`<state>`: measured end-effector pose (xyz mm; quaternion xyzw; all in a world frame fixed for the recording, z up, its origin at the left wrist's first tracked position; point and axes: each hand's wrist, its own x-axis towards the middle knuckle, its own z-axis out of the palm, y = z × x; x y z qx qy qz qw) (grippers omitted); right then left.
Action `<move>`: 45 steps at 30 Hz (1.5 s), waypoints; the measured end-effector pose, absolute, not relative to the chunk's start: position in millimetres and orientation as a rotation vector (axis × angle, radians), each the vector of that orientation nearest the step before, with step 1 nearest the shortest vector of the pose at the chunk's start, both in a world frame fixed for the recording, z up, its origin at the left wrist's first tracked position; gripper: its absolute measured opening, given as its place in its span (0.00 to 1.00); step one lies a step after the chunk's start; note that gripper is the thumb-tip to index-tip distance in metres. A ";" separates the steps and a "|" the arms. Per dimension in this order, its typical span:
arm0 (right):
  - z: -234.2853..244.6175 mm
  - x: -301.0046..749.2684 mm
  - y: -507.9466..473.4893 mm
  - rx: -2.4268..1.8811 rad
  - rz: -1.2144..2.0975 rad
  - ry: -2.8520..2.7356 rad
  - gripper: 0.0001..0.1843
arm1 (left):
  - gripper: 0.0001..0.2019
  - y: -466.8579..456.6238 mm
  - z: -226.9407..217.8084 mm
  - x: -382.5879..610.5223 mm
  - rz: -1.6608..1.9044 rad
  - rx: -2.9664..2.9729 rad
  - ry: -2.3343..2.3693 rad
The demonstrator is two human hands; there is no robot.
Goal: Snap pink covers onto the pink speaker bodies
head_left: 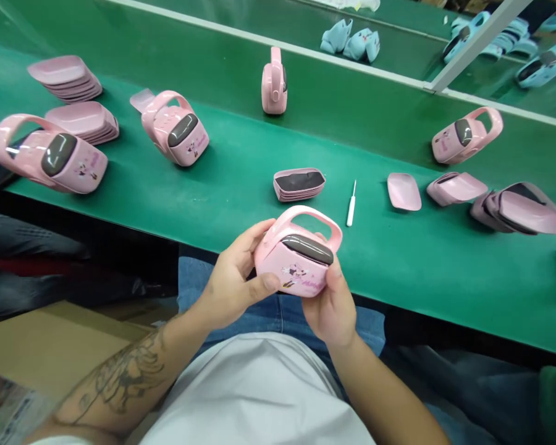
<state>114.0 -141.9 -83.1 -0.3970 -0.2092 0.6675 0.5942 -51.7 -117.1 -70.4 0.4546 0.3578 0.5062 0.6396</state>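
Note:
Between both hands I hold a pink handled case (291,266) with a dark glossy window and a printed cartoon figure. Its arched handle points away from me, and it is just over the table's near edge. My left hand (236,278) is closed round its left end, thumb on the front face. My right hand (332,303) grips the lower right corner, some fingers hidden behind. Beyond the case lies a stack of pink shell pieces (300,180) with dark insides. A white-handled screwdriver (351,210) rests to the right of it.
Similar pink cases stand at left (74,164), left of centre (185,136), far centre (274,86) and right (454,139). Stacked pink panels (65,74) are at far left. More pink pieces (523,210) lie at right. Blue parts (352,43) sit behind the white rail.

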 end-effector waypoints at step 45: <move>-64.0 172.5 -142.1 -1.200 0.674 -1.829 0.44 | 0.39 -120.6 -54.6 -63.6 0.979 1.742 1.217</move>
